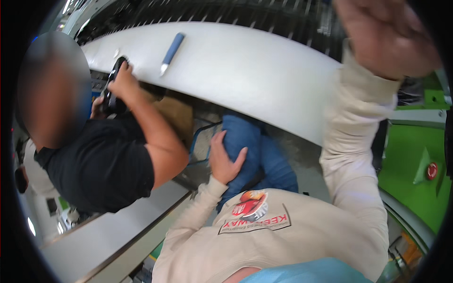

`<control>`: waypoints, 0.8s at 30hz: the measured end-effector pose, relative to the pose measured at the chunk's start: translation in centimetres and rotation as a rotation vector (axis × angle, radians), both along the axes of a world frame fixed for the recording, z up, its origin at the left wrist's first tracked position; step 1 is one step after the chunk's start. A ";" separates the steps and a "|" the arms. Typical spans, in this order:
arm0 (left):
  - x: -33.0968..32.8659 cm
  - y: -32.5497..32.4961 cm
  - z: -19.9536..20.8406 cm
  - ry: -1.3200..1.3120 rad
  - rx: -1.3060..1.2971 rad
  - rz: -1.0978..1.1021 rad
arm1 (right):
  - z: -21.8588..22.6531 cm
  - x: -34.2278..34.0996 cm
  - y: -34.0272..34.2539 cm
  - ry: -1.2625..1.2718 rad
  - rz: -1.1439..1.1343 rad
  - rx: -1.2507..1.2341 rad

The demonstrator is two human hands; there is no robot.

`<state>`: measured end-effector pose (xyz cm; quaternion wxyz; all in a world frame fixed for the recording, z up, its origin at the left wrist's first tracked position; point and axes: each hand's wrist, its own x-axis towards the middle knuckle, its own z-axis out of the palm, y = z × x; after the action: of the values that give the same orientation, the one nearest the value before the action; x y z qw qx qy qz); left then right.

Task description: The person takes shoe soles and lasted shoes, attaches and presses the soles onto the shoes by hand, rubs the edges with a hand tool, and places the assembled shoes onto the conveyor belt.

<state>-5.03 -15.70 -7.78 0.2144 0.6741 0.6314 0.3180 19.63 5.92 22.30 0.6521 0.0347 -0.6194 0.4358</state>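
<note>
My left hand (226, 158) lies flat on my knee in blue jeans (243, 139), its fingers spread and holding nothing. Raised high at the upper right, my right hand (389, 40) is close to the camera and blurred. Its fingers run out of the picture, so whether they hold anything is hidden. A slim tool with a blue handle and a pale tip (172, 53) rests on the long white work surface (255, 70), well apart from both hands.
At the left a co-worker in a black shirt (104, 160) holds a black object (114, 87). Dark machinery with rows of thin parts (264, 14) lines the far edge. A green machine panel with a red button (431, 170) stands right; a pale bench (127, 217) lies lower left.
</note>
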 end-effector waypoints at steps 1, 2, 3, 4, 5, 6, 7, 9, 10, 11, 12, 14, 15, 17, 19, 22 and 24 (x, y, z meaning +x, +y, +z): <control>-0.3 0.0 -0.1 0.000 0.007 -0.006 | -0.4 0.3 0.6 -0.030 -0.028 0.016; -0.2 0.0 -0.2 -0.017 0.028 -0.011 | -0.9 2.7 0.8 -0.063 -0.055 0.027; -0.1 0.1 -0.2 -0.026 0.008 -0.017 | -0.4 0.6 1.2 -0.108 -0.058 -0.010; -1.0 -0.5 0.0 0.000 0.012 0.017 | -0.7 -1.2 0.0 -0.248 -0.065 -0.140; -0.9 -0.5 0.2 0.005 0.021 0.010 | 0.2 -1.7 0.9 -0.598 -0.087 -0.057; -0.7 -0.3 0.4 -0.021 0.025 -0.016 | -1.3 -3.5 0.8 -0.756 -0.272 -0.021; -0.3 -0.1 0.5 -0.019 0.020 -0.015 | -1.7 -4.5 0.8 -0.791 -0.410 0.100; 0.0 0.4 0.7 -0.029 0.018 -0.019 | -4.0 -5.8 1.0 -0.992 -0.448 0.290; 0.4 0.8 0.9 -0.031 0.007 -0.030 | -4.7 -6.2 0.8 -1.076 -0.363 0.295; 0.6 0.9 1.0 -0.029 -0.005 -0.034 | -5.5 -6.9 0.6 -1.160 -0.309 0.326; 0.8 1.2 1.1 -0.038 0.000 -0.045 | -5.4 -7.4 0.4 -1.252 -0.216 0.304; 1.4 1.6 1.7 -0.057 -0.001 -0.062 | -5.5 -8.1 0.0 -1.226 -0.138 0.315; 1.6 1.7 1.9 -0.058 -0.008 -0.070 | -5.4 -8.2 -0.2 -1.216 -0.123 0.325; 2.0 2.4 1.9 -0.055 0.017 -0.085 | -5.4 -8.2 -0.2 -1.219 -0.145 0.337; 2.4 2.8 1.9 -0.045 -0.025 -0.091 | -5.4 -7.9 -0.1 -1.216 -0.165 0.347; 2.7 3.7 0.7 -0.012 0.027 -0.107 | -5.2 -6.9 0.5 -1.023 -0.065 0.129; 3.3 4.5 0.6 -0.038 0.011 -0.132 | -3.5 -5.1 1.3 -0.985 -0.150 0.180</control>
<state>-1.75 -11.20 -7.16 0.2432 0.7092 0.5795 0.3195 14.49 7.22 18.79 0.3064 -0.1636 -0.8893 0.2974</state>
